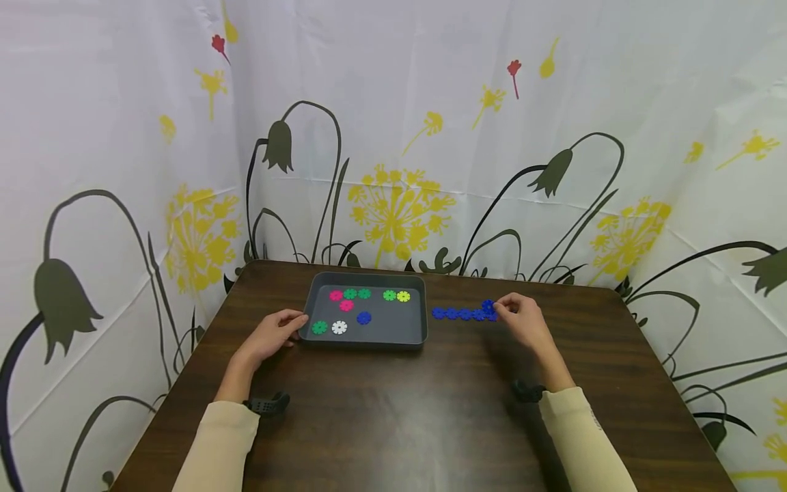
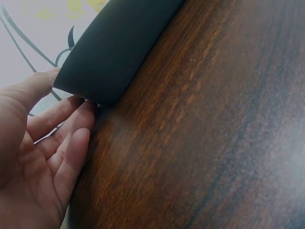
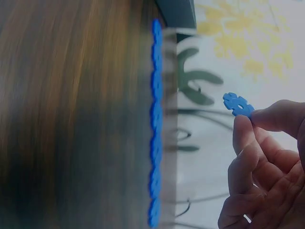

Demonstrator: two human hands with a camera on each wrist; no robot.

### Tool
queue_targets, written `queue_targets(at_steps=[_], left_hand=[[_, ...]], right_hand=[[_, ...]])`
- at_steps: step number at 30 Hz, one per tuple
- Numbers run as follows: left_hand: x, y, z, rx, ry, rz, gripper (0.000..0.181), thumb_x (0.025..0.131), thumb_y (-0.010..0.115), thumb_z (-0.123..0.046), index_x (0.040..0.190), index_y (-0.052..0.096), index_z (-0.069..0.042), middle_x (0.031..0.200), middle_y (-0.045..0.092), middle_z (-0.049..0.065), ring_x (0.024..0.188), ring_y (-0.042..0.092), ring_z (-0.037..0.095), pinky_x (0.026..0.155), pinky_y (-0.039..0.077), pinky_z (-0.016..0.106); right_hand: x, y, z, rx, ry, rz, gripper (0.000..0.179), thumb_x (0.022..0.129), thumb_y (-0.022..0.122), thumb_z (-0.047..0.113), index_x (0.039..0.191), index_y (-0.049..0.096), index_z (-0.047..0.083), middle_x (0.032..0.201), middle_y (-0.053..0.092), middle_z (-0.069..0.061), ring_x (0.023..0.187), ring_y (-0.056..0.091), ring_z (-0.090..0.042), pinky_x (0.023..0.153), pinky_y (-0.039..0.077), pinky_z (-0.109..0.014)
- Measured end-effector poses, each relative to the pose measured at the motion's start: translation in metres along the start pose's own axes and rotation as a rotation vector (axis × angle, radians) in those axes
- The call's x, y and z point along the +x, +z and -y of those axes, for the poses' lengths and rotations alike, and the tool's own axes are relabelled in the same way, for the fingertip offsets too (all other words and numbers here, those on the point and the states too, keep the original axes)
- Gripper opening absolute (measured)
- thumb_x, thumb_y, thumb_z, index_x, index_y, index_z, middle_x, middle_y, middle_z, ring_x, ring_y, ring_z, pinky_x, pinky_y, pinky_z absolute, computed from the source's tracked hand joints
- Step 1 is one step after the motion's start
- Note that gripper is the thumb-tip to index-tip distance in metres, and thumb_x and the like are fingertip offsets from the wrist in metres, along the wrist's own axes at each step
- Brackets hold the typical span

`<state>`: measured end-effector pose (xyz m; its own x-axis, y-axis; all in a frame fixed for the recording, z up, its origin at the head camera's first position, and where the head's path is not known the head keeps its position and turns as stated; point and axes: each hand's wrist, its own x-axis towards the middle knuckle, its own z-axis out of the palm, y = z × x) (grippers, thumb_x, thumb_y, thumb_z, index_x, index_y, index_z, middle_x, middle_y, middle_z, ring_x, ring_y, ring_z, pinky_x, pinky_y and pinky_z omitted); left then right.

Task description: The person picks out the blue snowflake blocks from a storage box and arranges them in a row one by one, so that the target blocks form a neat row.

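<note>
A dark grey tray [image 1: 393,333] lies on the table, holding notched plastic discs. My left hand [image 1: 271,336] grips its near left corner, the thumb at the rim and the other fingers against the outer wall, as the left wrist view shows. To the right of the tray runs a row of several blue discs [image 1: 451,313], laid side by side. Above the right end of this row, my right hand [image 1: 526,322] pinches one blue notched disc [image 3: 239,105] between thumb and fingertips. In the right wrist view that disc is held up, apart from the row.
Inside the tray are pink discs [image 1: 335,295], green discs [image 1: 320,327], a yellow disc [image 1: 403,296], a white disc [image 1: 339,328] and a blue disc [image 1: 364,318]. The brown wooden table [image 1: 381,417] ends at a flower-patterned curtain [image 1: 393,102] behind.
</note>
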<state>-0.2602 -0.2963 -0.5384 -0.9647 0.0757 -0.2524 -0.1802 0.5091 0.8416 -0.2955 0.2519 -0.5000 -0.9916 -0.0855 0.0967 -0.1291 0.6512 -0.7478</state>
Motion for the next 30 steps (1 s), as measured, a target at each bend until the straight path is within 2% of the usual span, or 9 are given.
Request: queue_targets(at_steps=[7,13,16,21,24,30], left_hand=[[0.001,-0.001,0.0,0.006,0.002,0.003,0.067,0.112,0.056,-0.047,0.154,0.05,0.004,0.138,0.063,0.026,0.115,0.065,0.031,0.098,0.061,0.042],[0.001,0.0,0.001,-0.006,0.006,0.009,0.069,0.111,0.058,-0.049,0.154,0.05,0.003,0.138,0.063,0.025,0.115,0.065,0.028,0.098,0.06,0.04],[0.0,0.0,0.0,-0.009,0.007,0.01,0.069,0.111,0.057,-0.05,0.155,0.05,0.003,0.138,0.063,0.025,0.114,0.065,0.028,0.097,0.06,0.04],[0.0,0.0,-0.001,-0.011,0.009,0.013,0.068,0.111,0.057,-0.049,0.155,0.05,0.003,0.138,0.062,0.025,0.115,0.064,0.029,0.098,0.06,0.041],[0.001,-0.002,0.0,-0.004,0.014,0.013,0.069,0.112,0.056,-0.049,0.155,0.049,0.004,0.138,0.062,0.026,0.115,0.064,0.03,0.098,0.06,0.042],[0.001,-0.002,0.0,-0.001,0.009,0.022,0.069,0.111,0.057,-0.05,0.155,0.05,0.003,0.138,0.062,0.026,0.115,0.064,0.03,0.099,0.06,0.042]], right_hand=[[0.001,-0.015,-0.03,0.035,0.091,-0.054,0.032,0.11,0.062,0.027,0.115,0.072,-0.003,0.094,0.076,-0.021,0.08,0.064,-0.017,0.07,0.048,-0.032],[-0.001,-0.031,-0.051,0.111,0.207,-0.086,0.04,0.11,0.062,0.031,0.122,0.071,-0.006,0.085,0.075,0.0,0.073,0.061,-0.013,0.066,0.051,-0.028],[-0.002,-0.041,-0.06,0.107,0.244,-0.101,0.043,0.11,0.06,0.031,0.124,0.071,-0.008,0.082,0.076,0.005,0.072,0.061,-0.012,0.067,0.052,-0.028],[-0.003,-0.053,-0.075,0.042,0.304,-0.099,0.044,0.11,0.059,0.031,0.12,0.072,-0.009,0.075,0.073,0.011,0.081,0.058,-0.013,0.073,0.047,-0.029],[-0.002,-0.056,-0.083,0.058,0.338,-0.076,0.044,0.109,0.059,0.03,0.121,0.072,-0.01,0.072,0.069,0.014,0.075,0.056,-0.012,0.067,0.045,-0.029],[0.0,-0.056,-0.094,0.178,0.411,-0.037,0.045,0.109,0.061,0.028,0.126,0.07,-0.013,0.068,0.068,0.015,0.06,0.054,-0.008,0.054,0.042,-0.027]])
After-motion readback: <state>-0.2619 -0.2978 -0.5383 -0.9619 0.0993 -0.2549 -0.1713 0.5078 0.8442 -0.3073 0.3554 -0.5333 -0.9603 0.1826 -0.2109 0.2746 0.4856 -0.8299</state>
